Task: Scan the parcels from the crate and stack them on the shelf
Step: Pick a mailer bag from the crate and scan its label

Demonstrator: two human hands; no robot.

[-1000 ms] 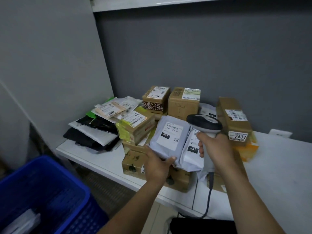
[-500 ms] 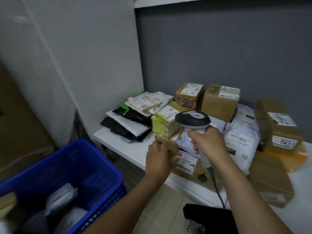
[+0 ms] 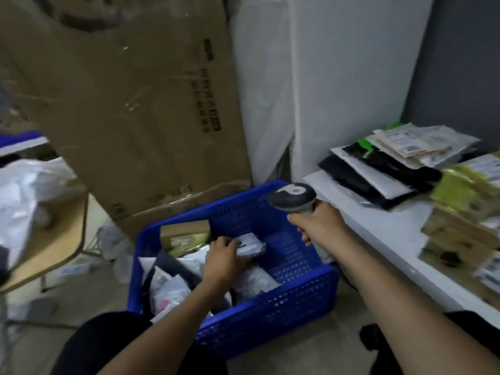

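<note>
— Whereabouts of the parcel (image 3: 251,246)?
— Inside the crate (image 3: 270,315), gripped at its end by left hand (image 3: 223,257), lying nine-to-three. Right hand (image 3: 322,226) wrapped round scanner (image 3: 293,196), close at one o'clock. Probably needs lifting there.

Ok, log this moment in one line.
step: pick parcel | left hand: grips parcel in crate | right hand: holds scanner

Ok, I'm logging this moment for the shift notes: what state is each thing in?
crate: on the floor, part full of parcels
left hand: inside the crate, gripping a small grey parcel
right hand: gripping the scanner
shelf: piled with mailers
</note>
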